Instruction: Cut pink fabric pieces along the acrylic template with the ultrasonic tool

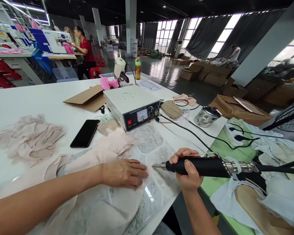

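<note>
Right hand (191, 173)'s wrapped around a black tool (210, 167), metal tip just right of the left hand (124, 173), which lies flat, fingers out, on pale fabric (122, 205) at the white table (19, 98)'s near side. Control box (133, 98)'s farther back.

Mid-frame on the table (39, 98), a control box (129, 101) stands behind the fabric (115, 143), between a phone (85, 133), left, and a jar (205, 118), right.

The tool (208, 167) is black, the cloth (115, 143) seemingly pale pink.
</note>
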`<state>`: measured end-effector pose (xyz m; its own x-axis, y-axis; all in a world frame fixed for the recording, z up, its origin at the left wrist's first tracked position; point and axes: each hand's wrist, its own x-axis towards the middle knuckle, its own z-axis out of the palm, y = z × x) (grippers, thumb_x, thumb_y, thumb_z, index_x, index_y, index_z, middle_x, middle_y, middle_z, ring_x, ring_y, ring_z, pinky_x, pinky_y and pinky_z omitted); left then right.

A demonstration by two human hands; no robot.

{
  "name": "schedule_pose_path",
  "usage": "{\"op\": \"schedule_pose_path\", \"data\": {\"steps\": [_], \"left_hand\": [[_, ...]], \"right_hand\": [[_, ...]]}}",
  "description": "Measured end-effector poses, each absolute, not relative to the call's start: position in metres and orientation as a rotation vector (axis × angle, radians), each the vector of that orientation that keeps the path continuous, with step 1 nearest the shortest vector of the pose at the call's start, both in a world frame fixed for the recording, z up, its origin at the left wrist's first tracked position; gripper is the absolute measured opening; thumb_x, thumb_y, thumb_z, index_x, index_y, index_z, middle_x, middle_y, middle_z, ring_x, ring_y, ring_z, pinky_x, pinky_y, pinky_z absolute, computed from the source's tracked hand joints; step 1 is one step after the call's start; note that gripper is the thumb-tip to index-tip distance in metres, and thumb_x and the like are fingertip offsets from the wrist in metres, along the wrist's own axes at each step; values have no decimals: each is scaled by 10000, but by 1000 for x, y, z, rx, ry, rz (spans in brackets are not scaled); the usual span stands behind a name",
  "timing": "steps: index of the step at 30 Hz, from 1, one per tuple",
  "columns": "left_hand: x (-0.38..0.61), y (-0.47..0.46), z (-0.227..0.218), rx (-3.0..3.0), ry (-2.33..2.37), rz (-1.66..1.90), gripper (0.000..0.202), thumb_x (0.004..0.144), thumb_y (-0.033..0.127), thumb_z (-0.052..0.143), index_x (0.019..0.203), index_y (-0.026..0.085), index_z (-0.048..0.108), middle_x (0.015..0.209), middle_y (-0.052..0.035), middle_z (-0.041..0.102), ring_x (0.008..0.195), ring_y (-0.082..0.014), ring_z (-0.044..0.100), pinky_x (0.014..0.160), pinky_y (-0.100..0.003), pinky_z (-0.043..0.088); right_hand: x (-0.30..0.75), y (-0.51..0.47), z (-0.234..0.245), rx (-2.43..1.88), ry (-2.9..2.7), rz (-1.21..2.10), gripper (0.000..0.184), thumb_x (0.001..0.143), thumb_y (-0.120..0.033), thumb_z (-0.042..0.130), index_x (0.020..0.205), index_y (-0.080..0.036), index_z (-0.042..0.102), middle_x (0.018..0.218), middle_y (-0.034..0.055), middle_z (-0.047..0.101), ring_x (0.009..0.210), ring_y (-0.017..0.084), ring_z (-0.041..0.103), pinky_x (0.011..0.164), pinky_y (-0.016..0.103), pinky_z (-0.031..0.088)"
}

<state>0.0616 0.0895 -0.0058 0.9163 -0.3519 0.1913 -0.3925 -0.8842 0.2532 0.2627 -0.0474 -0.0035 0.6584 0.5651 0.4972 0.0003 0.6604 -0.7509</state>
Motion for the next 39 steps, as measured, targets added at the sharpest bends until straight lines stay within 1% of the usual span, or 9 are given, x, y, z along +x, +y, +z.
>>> {"op": "schedule_pose_path", "data": {"steps": [5,12,18,23,29,34,39], "left_hand": [[64,90,-5,2778,-561,120,111,967,266,561,983,186,636,1328,-47,593,1337,-219,445,1154,-355,323],[66,93,-2,2773,-574,72,140,962,284,559,964,177,650,1379,-87,544,1345,-238,434,1160,-354,319],[68,94,-3,2760,-593,184,94,899,276,657,918,184,659,1334,-101,581,1309,-256,479,1134,-360,353],[68,95,-5,2796,-599,219,102,902,314,653,915,214,665,1326,-85,589,1308,-236,480,1126,-348,356],[71,95,-5,2836,-658,225,143,915,325,636,911,186,668,1260,-111,623,1284,-258,502,1113,-369,370],[72,95,-3,2843,-656,274,135,897,337,661,897,202,676,1299,-95,605,1280,-240,509,1110,-348,373],[71,95,-3,2831,-640,252,132,888,323,671,925,197,676,1309,-106,597,1267,-252,523,1098,-355,390]], "right_hand": [[264,-48,-3,-797,-800,378,120,783,-272,558,878,-199,564,808,0,555,540,111,552,504,313,492],[264,-47,1,-811,-790,386,115,773,-274,553,860,-203,580,783,1,553,517,109,538,489,311,485],[265,-46,1,-820,-787,405,130,753,-266,555,857,-197,592,784,7,557,521,112,549,488,300,482],[265,-46,2,-810,-786,418,130,750,-260,559,860,-201,597,781,2,556,520,105,547,492,291,483],[265,-46,2,-819,-789,414,135,753,-264,552,864,-202,594,788,7,554,523,110,545,491,297,477],[265,-44,3,-829,-791,409,134,749,-265,554,861,-202,594,782,4,550,519,109,544,491,299,477],[265,-43,3,-833,-788,411,132,744,-266,559,856,-204,592,773,0,550,516,114,541,487,304,476]]}}
